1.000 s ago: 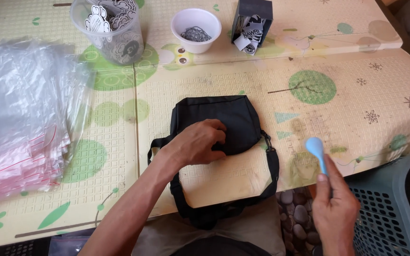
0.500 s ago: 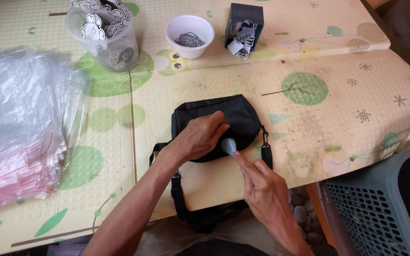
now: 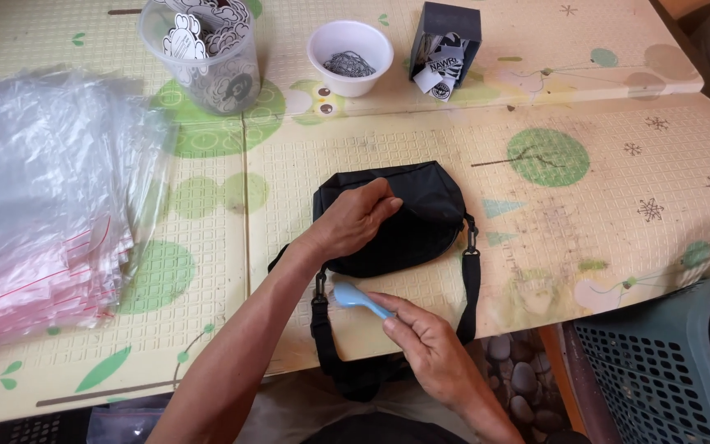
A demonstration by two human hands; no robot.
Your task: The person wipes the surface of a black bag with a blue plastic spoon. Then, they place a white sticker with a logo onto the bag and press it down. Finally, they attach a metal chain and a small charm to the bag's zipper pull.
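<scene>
Pinching a small light-blue plastic tool (image 3: 361, 299) between thumb and fingers (image 3: 400, 316), the right hand (image 3: 425, 345) is hovering at the near edge of the counter (image 3: 601, 214), with the tool's rounded end pointing left toward the strap clip of a black bag (image 3: 396, 222). The tool is lying just in front of the bag's lower edge, close to it; whether it is touching the fabric cannot be told. The black strap (image 3: 326, 345) is looping down off the counter's near edge toward the person's lap.

Just beyond, the left hand (image 3: 355, 222) is resting on top of the bag, its fingers curled and clenched onto the fabric near the upper middle, pressing the bag flat against the patterned mat. The bag is sitting in the middle of the counter, slightly nearer the person than the containers behind it.

To the left, a thick stack of clear plastic bags with red seal lines (image 3: 43, 214) is spreading over the counter, well apart from both hands. At lower right, a teal plastic basket (image 3: 659, 362) is standing beside the counter.

Farther back, a clear plastic cup (image 3: 207, 62) is holding cut-out paper tags, a white bowl (image 3: 349, 56) is holding small dark metal bits, and a dark square box (image 3: 447, 37) is holding black-and-white labels.
</scene>
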